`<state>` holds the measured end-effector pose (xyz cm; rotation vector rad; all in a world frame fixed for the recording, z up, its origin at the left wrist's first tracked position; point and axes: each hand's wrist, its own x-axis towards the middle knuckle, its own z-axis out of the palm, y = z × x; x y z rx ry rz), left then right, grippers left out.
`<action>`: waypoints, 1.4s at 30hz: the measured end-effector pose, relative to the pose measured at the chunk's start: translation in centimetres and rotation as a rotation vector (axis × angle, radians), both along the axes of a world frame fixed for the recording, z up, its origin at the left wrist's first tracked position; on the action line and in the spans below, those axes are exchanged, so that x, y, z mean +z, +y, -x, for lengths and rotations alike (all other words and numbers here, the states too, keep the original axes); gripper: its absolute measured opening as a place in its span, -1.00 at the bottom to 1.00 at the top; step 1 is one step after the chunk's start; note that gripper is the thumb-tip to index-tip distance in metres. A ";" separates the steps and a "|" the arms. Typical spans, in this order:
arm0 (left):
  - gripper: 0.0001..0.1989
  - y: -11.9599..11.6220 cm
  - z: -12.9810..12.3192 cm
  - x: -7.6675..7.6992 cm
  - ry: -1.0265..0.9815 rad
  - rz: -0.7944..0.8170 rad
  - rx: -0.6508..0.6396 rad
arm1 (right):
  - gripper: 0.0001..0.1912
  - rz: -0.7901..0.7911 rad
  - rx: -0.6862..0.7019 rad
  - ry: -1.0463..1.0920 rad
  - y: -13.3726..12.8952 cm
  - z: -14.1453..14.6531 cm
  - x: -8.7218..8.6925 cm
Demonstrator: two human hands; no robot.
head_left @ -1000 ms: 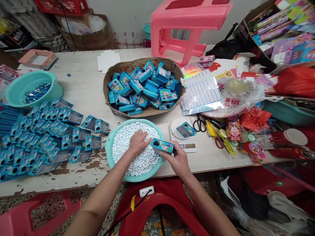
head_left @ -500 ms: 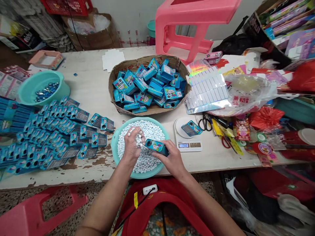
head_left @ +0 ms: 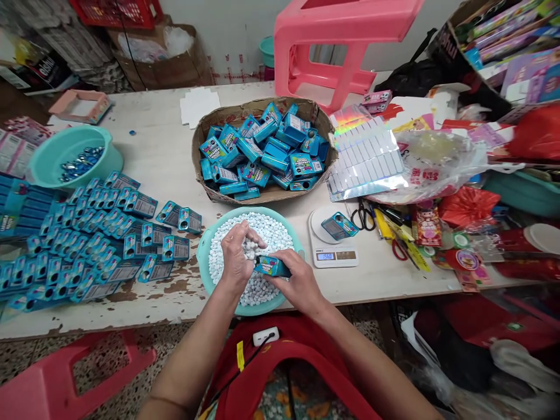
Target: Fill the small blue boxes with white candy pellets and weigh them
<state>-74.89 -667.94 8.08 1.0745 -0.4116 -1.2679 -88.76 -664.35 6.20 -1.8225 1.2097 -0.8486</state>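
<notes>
Over a turquoise basin [head_left: 205, 256] of small white candies [head_left: 271, 227], my left hand [head_left: 238, 251] is cupped round a handful of them. My right hand [head_left: 300, 277] grips a small blue candy box [head_left: 270, 266] lying nearly flat, its end up against the left palm. Just right of the basin, another blue candy box [head_left: 339, 226] rests tilted on the plate of a white digital scale [head_left: 335, 258] with a lit display. Behind the basin stands a cardboard tray [head_left: 262, 198] heaped with blue boxes.
Rows of blue boxes [head_left: 91, 233] cover the left of the table, beside a turquoise bowl [head_left: 70, 151] of shiny blue pieces. Scissors [head_left: 363, 216], pens and sticker sheets [head_left: 367, 157] lie to the right. A pink stool [head_left: 341, 35] sits at the back.
The candy box in my right hand has moved slightly left, up against my left hand. The fingers of my left hand have tipped over towards the box's end.
</notes>
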 end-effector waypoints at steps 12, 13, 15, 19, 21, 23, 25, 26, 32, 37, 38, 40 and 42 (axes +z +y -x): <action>-0.70 -0.1 0.8 -0.1 -0.123 -0.004 0.035 | -0.69 -0.005 -0.087 -0.066 -0.3 0.3 -0.1; -0.71 -0.1 0.8 -0.1 -0.123 -0.002 0.050 | -0.69 -0.001 -0.085 -0.074 -0.3 0.3 -0.1; -0.73 -0.2 0.8 0.0 -0.111 0.002 0.063 | -0.68 0.008 -0.088 -0.089 -0.3 0.3 -0.1; -0.72 -0.5 0.9 0.3 -0.113 0.017 0.042 | -0.68 0.020 -0.083 -0.106 -0.5 0.5 0.0; -0.70 -0.6 1.0 0.6 -0.128 0.016 0.046 | -0.67 0.011 -0.085 -0.112 -0.6 0.6 0.1; -0.69 -0.6 1.1 0.9 -0.127 0.014 0.046 | -0.67 0.004 -0.093 -0.125 -0.6 0.6 0.2; -0.69 -0.7 1.2 1.2 -0.118 0.026 0.044 | -0.67 0.009 -0.106 -0.138 -0.6 0.5 0.2; -0.70 -0.8 1.2 1.2 -0.115 0.034 0.046 | -0.68 0.014 -0.112 -0.143 -0.6 0.4 0.2; -0.73 -1.1 1.2 0.8 -0.134 0.050 0.061 | -0.69 0.009 -0.116 -0.147 -0.7 -0.2 -0.3; -0.75 -1.0 1.1 0.9 -0.147 0.068 0.112 | -0.68 0.018 -0.129 -0.154 -0.9 -0.1 -0.3; -0.75 -0.9 1.1 1.1 -0.158 0.079 0.123 | -0.67 0.016 -0.127 -0.159 -0.9 -0.2 -0.2; -0.76 -0.8 1.1 1.5 -0.175 0.097 0.123 | -0.67 0.022 -0.129 -0.172 -0.9 -0.3 0.0; -0.76 -0.7 1.0 1.9 -0.189 0.095 0.106 | -0.66 0.035 -0.132 -0.178 -0.8 -0.5 0.2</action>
